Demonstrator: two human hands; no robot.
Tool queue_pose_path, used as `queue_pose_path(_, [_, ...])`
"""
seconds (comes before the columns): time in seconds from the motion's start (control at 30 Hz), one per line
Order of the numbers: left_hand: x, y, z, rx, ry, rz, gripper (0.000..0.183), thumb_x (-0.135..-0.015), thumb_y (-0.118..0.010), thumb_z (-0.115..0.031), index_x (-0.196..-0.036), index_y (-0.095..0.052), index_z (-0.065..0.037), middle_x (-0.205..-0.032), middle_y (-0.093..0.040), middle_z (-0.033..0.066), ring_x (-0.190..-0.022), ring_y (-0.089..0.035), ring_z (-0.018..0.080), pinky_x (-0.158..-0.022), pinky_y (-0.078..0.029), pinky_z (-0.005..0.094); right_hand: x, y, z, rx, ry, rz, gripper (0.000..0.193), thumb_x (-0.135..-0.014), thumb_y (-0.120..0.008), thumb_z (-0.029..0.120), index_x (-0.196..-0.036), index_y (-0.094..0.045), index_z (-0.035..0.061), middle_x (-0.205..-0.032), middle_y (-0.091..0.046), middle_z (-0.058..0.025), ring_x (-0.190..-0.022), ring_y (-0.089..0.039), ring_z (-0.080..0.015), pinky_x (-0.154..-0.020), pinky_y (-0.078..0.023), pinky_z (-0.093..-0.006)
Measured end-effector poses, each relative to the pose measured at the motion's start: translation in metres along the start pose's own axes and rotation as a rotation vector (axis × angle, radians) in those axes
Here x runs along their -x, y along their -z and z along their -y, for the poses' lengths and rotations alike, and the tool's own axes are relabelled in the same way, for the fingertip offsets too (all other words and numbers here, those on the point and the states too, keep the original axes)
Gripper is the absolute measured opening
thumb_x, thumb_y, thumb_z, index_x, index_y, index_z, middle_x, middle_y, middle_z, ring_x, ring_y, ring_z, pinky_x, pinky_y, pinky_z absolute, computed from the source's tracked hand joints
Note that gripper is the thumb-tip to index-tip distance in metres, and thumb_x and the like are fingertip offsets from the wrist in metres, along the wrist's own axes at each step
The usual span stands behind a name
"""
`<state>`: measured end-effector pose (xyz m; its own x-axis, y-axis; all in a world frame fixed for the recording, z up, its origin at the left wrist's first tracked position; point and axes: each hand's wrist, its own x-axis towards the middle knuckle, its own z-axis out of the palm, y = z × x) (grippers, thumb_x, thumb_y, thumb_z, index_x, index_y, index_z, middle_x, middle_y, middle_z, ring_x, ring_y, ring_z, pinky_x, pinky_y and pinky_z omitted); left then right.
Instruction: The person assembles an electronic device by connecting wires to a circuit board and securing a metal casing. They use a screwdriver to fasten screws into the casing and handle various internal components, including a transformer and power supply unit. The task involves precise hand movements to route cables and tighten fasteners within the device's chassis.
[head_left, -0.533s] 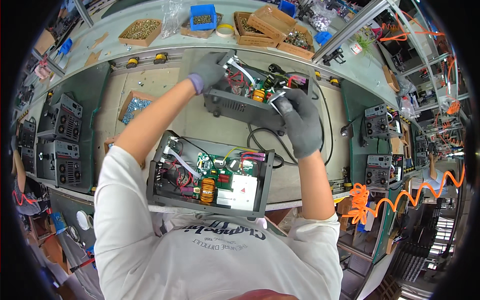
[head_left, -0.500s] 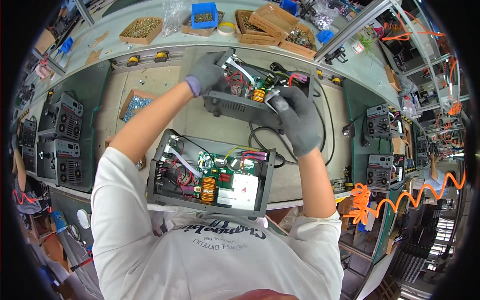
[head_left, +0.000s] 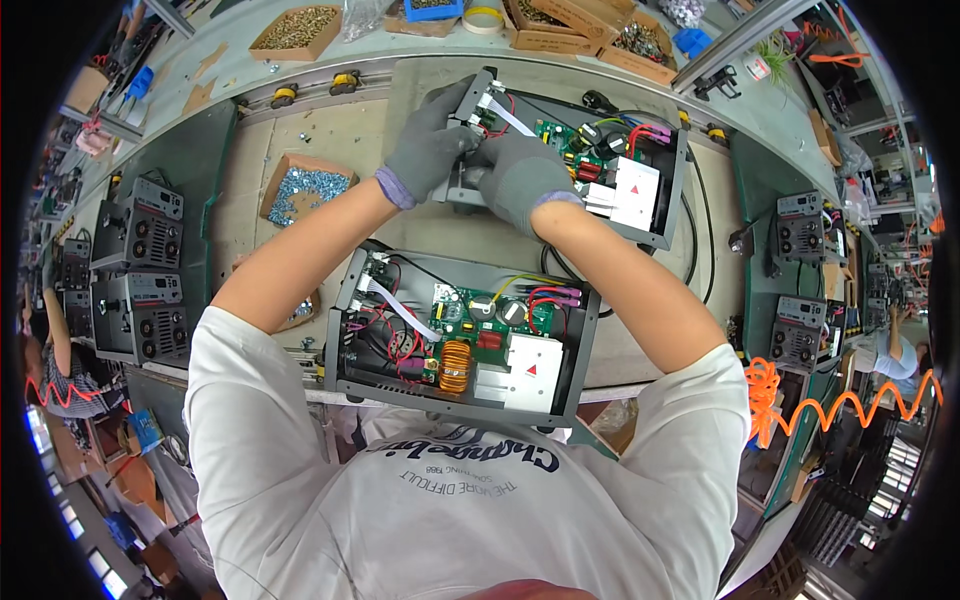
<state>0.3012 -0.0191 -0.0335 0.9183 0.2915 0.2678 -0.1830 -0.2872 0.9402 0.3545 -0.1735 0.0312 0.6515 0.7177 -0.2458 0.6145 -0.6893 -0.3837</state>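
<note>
Two open black metal equipment cases lie on the bench, with circuit boards and coloured wires inside. At the far case [head_left: 655, 215], my gloved left hand [head_left: 430, 145] is wrapped round the left end panel [head_left: 477, 100]. My gloved right hand [head_left: 525, 180] reaches across that case's left part, its fingers bunched against the inner side of the panel, close to the left fingertips. Whatever those fingers hold is hidden. A white ribbon cable [head_left: 508, 115] runs from the panel to the board. Nearest me, the second case [head_left: 450, 405] is untouched, showing a copper-wound coil [head_left: 455, 366] and a white plate [head_left: 533, 372].
A cardboard tray of bluish screws [head_left: 305, 190] lies left of the far case. Black power cable [head_left: 690, 240] loops at the right. Finished-looking units [head_left: 140, 315] stand on both side racks. Boxes of small parts [head_left: 295, 35] line the back shelf. An orange coiled hose [head_left: 765, 400] hangs at the right.
My right hand has moved left from mid-case to the end panel; the small pale piece it held is now out of sight. The far case appears turned slightly, and the whole view has shifted.
</note>
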Motion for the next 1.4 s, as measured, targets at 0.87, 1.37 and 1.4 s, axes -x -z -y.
queue_pose_path(0.87, [0.010, 0.001, 0.003, -0.190, -0.110, 0.027, 0.063, -0.094, -0.058, -0.020, -0.152, -0.038, -0.007, -0.140, -0.045, 0.0255, -0.129, -0.050, 0.0399, -0.110, -0.040, 0.0420, -0.009, -0.018, -0.002, -0.090, 0.005, 0.035, 0.040, -0.088, -0.070, 0.040, -0.111, -0.074, 0.0073, -0.108, -0.072, -0.0195, -0.102, -0.069, -0.0352, -0.089, -0.055, -0.0440])
queue_pose_path(1.37, [0.009, 0.001, 0.004, -0.186, -0.108, 0.038, 0.064, -0.093, -0.058, -0.021, -0.152, -0.038, -0.007, -0.142, -0.043, 0.0254, -0.130, -0.049, 0.0408, -0.111, -0.039, 0.0422, -0.013, -0.024, -0.009, -0.127, 0.028, 0.067, 0.033, -0.088, -0.069, 0.036, -0.110, -0.076, 0.0123, -0.107, -0.074, -0.0155, -0.101, -0.069, -0.0346, -0.092, -0.053, -0.0436])
queue_pose_path(1.4, [0.011, 0.001, 0.001, -0.191, -0.099, 0.036, 0.064, -0.093, -0.058, -0.021, -0.152, -0.037, -0.006, -0.142, -0.043, 0.0255, -0.130, -0.048, 0.0409, -0.111, -0.039, 0.0421, -0.012, -0.024, -0.008, -0.125, 0.026, 0.062, 0.033, -0.088, -0.068, 0.036, -0.110, -0.076, 0.0120, -0.107, -0.073, -0.0161, -0.101, -0.069, -0.0350, -0.092, -0.053, -0.0438])
